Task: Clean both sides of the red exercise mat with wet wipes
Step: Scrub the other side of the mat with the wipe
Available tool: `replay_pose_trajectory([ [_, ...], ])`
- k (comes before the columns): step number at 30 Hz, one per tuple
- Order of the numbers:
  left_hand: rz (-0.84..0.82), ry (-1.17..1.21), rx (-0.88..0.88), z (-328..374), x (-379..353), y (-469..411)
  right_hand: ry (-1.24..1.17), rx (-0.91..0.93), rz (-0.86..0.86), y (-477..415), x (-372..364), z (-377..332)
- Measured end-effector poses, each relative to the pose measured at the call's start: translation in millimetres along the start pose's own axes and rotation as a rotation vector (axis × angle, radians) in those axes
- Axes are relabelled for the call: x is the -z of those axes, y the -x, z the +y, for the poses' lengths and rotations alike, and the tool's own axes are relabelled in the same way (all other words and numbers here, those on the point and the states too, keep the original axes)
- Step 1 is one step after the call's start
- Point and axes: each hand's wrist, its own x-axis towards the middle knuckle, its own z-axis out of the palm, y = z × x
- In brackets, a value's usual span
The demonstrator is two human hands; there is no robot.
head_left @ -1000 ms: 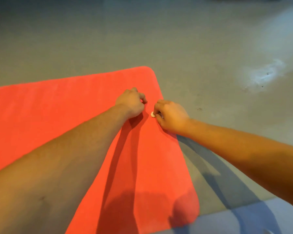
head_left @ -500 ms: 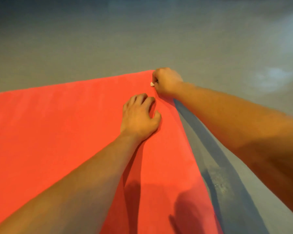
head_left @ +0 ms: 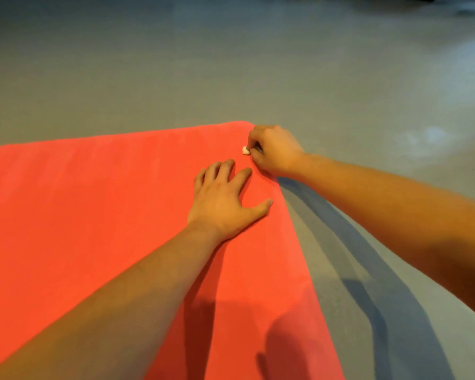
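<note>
The red exercise mat (head_left: 93, 215) lies flat on the floor and fills the left and lower part of the view. My left hand (head_left: 225, 201) rests flat on it near its right edge, fingers spread and straight. Just beyond, at the mat's far right corner, my right hand (head_left: 274, 150) is curled and pinches a small wadded white wipe (head_left: 246, 150) against the mat. Only a bit of the wipe shows past my fingers.
Grey concrete floor (head_left: 231, 64) surrounds the mat on the far side and the right. A pale scuffed patch (head_left: 433, 133) marks the floor to the right. Shadows of my arms fall across the floor and the mat's near end.
My right hand carried the wipe from the mat's right edge up to the far corner. My left hand uncurled and now lies flat with fingers spread. The view moved closer to the corner.
</note>
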Motion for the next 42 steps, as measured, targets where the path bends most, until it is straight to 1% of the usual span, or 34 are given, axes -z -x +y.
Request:
replay_pose_trajectory([
  [4,0.024,0.002,0.000,0.6,0.1,-0.1,-0.006,-0.110,0.027,-41.1,-3.1,4.8],
  [9,0.033,0.001,0.007,2.1,2.0,0.5,0.084,-0.168,0.003,-79.8,1.8,9.6],
  [14,0.011,-0.003,0.008,3.7,4.6,0.3,0.061,-0.135,-0.017,-50.7,5.6,5.7],
  [19,0.007,-0.012,0.003,3.2,3.4,1.4,0.133,-0.033,-0.009,-17.3,1.3,9.3],
  [23,0.014,-0.012,0.002,2.6,2.3,0.2,0.135,-0.076,0.002,-38.2,3.0,14.4],
  [27,0.044,-0.005,-0.009,1.6,1.6,-1.0,0.191,-0.132,-0.027,-61.6,11.5,9.5],
  [31,0.035,-0.007,-0.011,1.3,1.9,-0.8,0.157,-0.125,-0.043,-38.1,14.3,4.9],
  [37,0.028,-0.011,-0.016,2.1,2.1,-0.6,0.072,0.004,0.002,23.6,15.2,8.7],
  [39,0.031,-0.014,-0.018,2.1,1.4,-1.4,0.057,-0.016,0.023,20.3,12.2,10.9],
  [42,0.033,-0.008,-0.017,1.2,0.8,-1.2,0.047,-0.081,0.033,-11.3,4.7,14.5],
])
